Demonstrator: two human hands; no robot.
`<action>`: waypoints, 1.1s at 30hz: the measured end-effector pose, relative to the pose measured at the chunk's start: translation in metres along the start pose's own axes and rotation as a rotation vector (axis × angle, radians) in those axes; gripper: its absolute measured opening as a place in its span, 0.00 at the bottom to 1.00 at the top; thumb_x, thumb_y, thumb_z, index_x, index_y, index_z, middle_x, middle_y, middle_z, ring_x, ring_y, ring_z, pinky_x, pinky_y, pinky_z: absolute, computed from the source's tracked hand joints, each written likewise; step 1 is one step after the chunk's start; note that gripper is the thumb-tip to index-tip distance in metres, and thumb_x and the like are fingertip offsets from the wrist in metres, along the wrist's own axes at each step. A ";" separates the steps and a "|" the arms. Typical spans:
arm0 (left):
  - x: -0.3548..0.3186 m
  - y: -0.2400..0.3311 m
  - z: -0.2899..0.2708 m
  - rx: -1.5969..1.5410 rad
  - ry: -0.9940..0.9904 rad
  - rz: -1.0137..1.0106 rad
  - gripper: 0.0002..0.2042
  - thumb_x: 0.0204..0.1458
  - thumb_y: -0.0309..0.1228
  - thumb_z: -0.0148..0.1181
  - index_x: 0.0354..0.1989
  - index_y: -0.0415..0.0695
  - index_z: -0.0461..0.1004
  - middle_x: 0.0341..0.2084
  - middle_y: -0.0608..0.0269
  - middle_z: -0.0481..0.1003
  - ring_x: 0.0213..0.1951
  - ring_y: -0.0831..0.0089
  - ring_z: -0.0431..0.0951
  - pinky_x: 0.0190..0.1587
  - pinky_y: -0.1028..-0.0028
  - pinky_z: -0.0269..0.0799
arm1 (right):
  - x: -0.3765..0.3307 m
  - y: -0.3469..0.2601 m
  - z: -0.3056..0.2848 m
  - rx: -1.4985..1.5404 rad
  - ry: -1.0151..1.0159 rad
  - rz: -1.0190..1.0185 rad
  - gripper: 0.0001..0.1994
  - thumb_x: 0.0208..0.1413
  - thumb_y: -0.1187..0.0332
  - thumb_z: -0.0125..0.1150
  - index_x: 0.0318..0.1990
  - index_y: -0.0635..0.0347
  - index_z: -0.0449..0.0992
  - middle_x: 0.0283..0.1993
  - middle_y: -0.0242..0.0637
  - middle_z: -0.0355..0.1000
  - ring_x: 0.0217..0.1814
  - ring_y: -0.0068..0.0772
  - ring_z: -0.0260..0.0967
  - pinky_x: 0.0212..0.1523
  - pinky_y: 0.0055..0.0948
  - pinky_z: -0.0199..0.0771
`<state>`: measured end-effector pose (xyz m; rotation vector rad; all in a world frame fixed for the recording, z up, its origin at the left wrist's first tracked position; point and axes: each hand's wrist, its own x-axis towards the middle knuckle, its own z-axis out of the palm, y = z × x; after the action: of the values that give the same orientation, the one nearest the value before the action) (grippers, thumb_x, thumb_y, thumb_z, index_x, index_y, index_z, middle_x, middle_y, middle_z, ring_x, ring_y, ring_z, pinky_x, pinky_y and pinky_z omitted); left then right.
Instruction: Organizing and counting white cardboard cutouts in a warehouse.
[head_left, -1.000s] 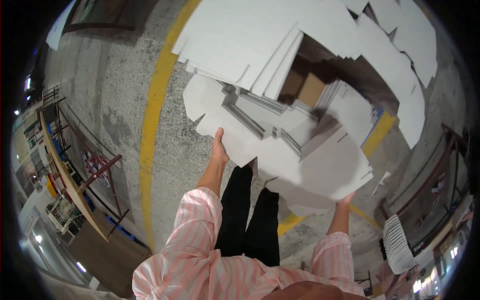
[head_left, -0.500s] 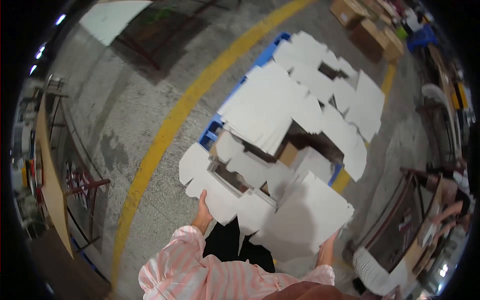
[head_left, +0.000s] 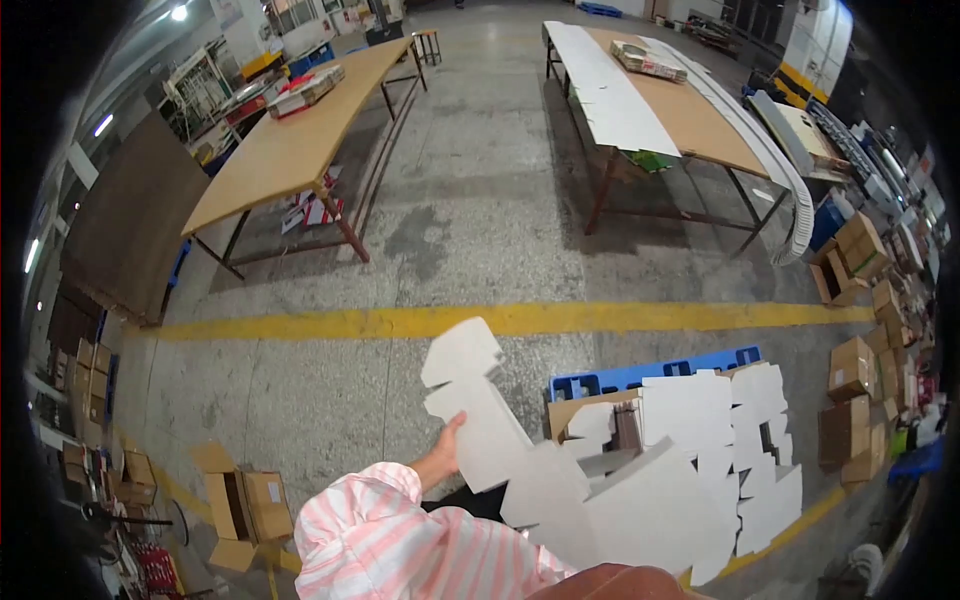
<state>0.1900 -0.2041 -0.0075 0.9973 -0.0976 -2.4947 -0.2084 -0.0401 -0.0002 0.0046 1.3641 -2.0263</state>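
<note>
My left hand (head_left: pixel 438 460) grips the left edge of a large white die-cut cardboard blank (head_left: pixel 540 480), thumb on top. The blank has notched flaps and stretches from ahead of me down to the lower edge, in front of my body. Whether it is one sheet or a thin stack I cannot tell. My right hand is out of view. Beside the blank, on the right, more flat white blanks (head_left: pixel 685 420) lie in overlapping piles on a blue pallet (head_left: pixel 620 378), with brown cardboard among them.
A yellow floor line (head_left: pixel 480 318) crosses ahead. Beyond it stand a brown-topped table (head_left: pixel 300 140) on the left and another table (head_left: pixel 710 135) with white sheets on the right. An open carton (head_left: pixel 265 505) sits at lower left; cartons (head_left: pixel 850 367) are piled at right.
My view has turned left and lifted, so the pallet now shows at lower right and the tables appear ahead. The held blank has swung away from the pallet; my right hand has left the view.
</note>
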 end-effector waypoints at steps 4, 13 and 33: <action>-0.022 0.054 0.007 -0.044 0.051 0.146 0.30 0.47 0.51 0.51 0.54 0.42 0.62 0.50 0.53 0.67 0.51 0.55 0.66 0.56 0.56 0.58 | 0.020 0.005 0.054 -0.054 -0.020 -0.007 0.23 0.57 0.51 0.39 0.53 0.57 0.66 0.45 0.35 0.69 0.47 0.34 0.66 0.46 0.35 0.67; -0.049 0.208 -0.020 -0.133 0.076 0.431 0.31 0.47 0.52 0.51 0.54 0.42 0.61 0.50 0.53 0.67 0.52 0.55 0.65 0.56 0.56 0.58 | 0.061 0.048 0.201 -0.153 -0.055 0.008 0.23 0.57 0.51 0.40 0.52 0.57 0.66 0.44 0.35 0.70 0.46 0.34 0.67 0.45 0.35 0.67; -0.063 0.498 0.147 0.070 0.149 1.329 0.35 0.41 0.51 0.60 0.56 0.45 0.59 0.50 0.61 0.66 0.52 0.60 0.65 0.54 0.59 0.62 | 0.222 0.161 0.455 -0.338 -0.208 0.315 0.23 0.57 0.51 0.40 0.51 0.57 0.68 0.42 0.36 0.70 0.45 0.33 0.67 0.44 0.36 0.67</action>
<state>0.3216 -0.6380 0.2539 0.7309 -0.5830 -1.2020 -0.1295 -0.5657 -0.0077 -0.1301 1.4534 -1.4794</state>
